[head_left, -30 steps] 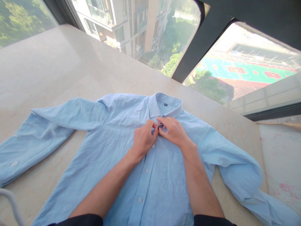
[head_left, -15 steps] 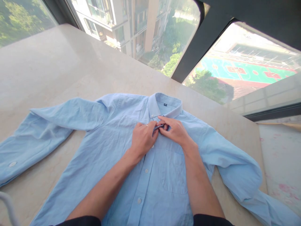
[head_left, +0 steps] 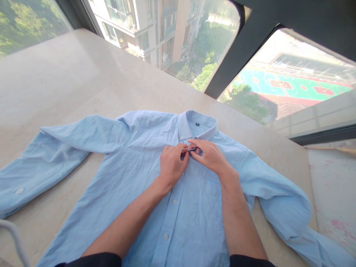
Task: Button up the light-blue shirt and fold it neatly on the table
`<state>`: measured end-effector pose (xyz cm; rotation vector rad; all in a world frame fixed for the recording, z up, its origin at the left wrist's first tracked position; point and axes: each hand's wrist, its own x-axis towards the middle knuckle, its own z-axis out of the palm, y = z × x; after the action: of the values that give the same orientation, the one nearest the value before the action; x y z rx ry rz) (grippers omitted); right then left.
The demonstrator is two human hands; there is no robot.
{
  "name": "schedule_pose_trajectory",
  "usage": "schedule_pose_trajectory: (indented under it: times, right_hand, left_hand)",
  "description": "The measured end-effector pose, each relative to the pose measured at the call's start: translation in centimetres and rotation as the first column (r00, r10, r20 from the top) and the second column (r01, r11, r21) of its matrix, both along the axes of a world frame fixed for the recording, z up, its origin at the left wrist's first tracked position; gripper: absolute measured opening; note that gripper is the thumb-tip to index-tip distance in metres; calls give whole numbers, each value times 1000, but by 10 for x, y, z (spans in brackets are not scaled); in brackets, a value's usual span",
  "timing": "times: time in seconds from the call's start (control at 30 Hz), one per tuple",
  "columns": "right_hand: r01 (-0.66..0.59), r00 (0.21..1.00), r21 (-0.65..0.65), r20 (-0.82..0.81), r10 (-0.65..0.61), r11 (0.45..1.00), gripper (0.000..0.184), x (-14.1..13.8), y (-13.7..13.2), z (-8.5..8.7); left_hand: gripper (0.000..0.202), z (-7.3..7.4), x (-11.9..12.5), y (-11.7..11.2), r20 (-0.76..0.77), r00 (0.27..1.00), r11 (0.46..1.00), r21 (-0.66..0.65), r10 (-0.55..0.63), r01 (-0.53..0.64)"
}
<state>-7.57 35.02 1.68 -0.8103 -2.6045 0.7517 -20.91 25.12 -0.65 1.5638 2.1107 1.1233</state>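
Observation:
A light blue button-up shirt (head_left: 125, 193) lies front side up, its sleeves spread to both sides. Just below the collar (head_left: 185, 128), my left hand (head_left: 174, 163) pinches the front edge of the shirt. Close against it, my right hand (head_left: 210, 154) pinches the same fold of the placket from the other side. The fingers hide whatever button or buttonhole is between them. Lower on the placket, a white button (head_left: 174, 201) and another button (head_left: 166, 236) show. A chest pocket (head_left: 208, 207) lies beside my right forearm.
The shirt rests on a pale stone-like ledge (head_left: 63, 89) below windows with a dark frame (head_left: 236, 48). A white cable or tube (head_left: 15, 235) curves in at the lower left. A floral-patterned cloth (head_left: 330, 185) is at the right edge.
Both hands stay at the placket below the collar, with only small finger movements on the fold. The whole view has shifted slightly.

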Motion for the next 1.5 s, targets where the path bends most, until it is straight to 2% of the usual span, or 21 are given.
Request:
schedule_pose_trajectory:
  times: [0.27,0.57,1.07,1.33,1.5]
  right_hand:
    - [-3,999,-61,-35,1,998,47,1,2,-2]
    - [44,993,-148,-102,-59,988,41,4,3,-6]
    - [66,995,-93,-69,-72,994,36,0,2,-7]
    - [74,979,-269,-165,-121,960,30,1,1,-12]
    - [70,954,-355,-251,-167,932,31,3,1,-16]
  left_hand:
    - [13,-1,-2,1,35,999,1000,-5,2,-1]
    - [7,2,-4,1,31,999,1000,0,-10,10]
    - [7,1,-5,2,42,999,1000,-23,-11,12]
    - [8,3,-8,2,54,998,1000,-20,-20,21]
    - [8,2,-13,1,5,993,993,42,-114,114]
